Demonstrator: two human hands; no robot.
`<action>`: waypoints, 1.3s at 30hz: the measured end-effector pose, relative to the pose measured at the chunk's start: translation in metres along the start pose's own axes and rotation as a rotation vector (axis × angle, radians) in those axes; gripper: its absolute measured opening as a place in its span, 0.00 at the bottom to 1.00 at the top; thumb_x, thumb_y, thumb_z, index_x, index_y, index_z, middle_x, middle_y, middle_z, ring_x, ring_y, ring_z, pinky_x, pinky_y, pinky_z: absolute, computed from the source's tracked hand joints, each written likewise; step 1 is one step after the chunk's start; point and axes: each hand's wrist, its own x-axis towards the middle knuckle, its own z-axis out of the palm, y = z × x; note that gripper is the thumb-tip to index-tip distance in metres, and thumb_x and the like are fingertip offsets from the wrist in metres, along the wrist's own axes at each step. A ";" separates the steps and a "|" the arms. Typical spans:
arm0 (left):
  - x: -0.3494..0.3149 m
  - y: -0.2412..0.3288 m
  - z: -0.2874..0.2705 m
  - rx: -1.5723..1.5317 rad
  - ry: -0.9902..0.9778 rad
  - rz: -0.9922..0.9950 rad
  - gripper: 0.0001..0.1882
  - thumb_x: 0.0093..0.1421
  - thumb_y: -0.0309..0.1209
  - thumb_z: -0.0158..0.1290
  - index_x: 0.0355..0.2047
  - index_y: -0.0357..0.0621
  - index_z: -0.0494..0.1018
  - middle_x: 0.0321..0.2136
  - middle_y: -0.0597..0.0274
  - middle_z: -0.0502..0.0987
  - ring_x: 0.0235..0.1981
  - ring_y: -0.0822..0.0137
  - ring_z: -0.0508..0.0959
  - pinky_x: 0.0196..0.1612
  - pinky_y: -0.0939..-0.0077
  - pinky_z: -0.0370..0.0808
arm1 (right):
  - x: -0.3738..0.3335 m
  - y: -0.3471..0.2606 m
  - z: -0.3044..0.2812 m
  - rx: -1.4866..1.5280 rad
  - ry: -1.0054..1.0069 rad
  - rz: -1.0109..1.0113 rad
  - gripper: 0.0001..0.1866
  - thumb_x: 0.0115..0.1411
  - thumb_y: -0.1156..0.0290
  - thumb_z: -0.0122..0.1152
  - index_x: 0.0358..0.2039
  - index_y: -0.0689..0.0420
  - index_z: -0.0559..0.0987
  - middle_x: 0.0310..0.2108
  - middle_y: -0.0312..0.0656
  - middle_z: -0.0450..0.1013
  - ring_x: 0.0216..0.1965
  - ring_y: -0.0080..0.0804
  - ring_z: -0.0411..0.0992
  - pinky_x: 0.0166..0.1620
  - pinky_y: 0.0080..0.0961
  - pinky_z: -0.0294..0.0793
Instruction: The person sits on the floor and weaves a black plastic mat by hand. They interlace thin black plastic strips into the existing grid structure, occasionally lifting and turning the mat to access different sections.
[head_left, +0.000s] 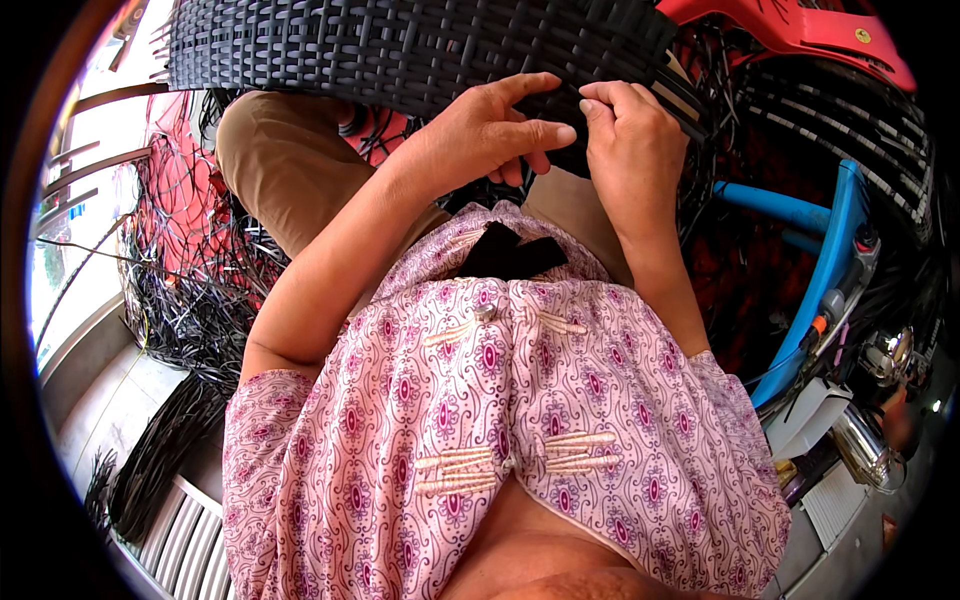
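A dark grey woven wicker panel [400,45] curves across the top of the view, just beyond my lap. My left hand [490,130] is held at its near edge, index finger and thumb stretched out and apart, the other fingers curled loosely below. Beside it, my right hand [635,140] is closed in a pinch, thumb against index finger, at the right part of the panel's edge. A thin dark strand seems to stick out from that pinch toward the left hand; against the dark weave it is hard to make out. The two hands do not touch.
Tangled black strips [190,320] lie at the left, with a bundle of strips [165,450] below them. A red plastic chair [800,30] is at the upper right. Nearer stand a blue frame [820,280] and a shiny metal container [870,455].
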 end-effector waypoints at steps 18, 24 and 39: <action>0.002 -0.004 0.004 -0.375 -0.024 -0.021 0.35 0.60 0.31 0.62 0.64 0.37 0.60 0.21 0.64 0.75 0.14 0.80 0.67 0.17 0.86 0.61 | 0.002 -0.003 0.003 -0.069 -0.002 -0.005 0.05 0.59 0.74 0.61 0.34 0.58 0.83 0.35 0.43 0.80 0.36 0.46 0.79 0.39 0.39 0.76; -0.003 -0.007 0.007 -0.562 0.013 -0.022 0.30 0.62 0.28 0.61 0.61 0.38 0.61 0.22 0.63 0.75 0.14 0.80 0.67 0.17 0.87 0.62 | -0.001 -0.007 0.005 -0.085 -0.003 -0.050 0.05 0.61 0.73 0.60 0.36 0.58 0.81 0.35 0.45 0.79 0.35 0.48 0.78 0.37 0.41 0.76; -0.008 -0.018 0.006 -0.297 0.062 0.031 0.37 0.64 0.37 0.59 0.68 0.36 0.58 0.30 0.62 0.82 0.20 0.80 0.72 0.24 0.86 0.69 | -0.001 -0.008 0.014 -0.100 0.027 -0.066 0.05 0.60 0.71 0.63 0.35 0.56 0.82 0.32 0.43 0.79 0.32 0.46 0.78 0.34 0.38 0.76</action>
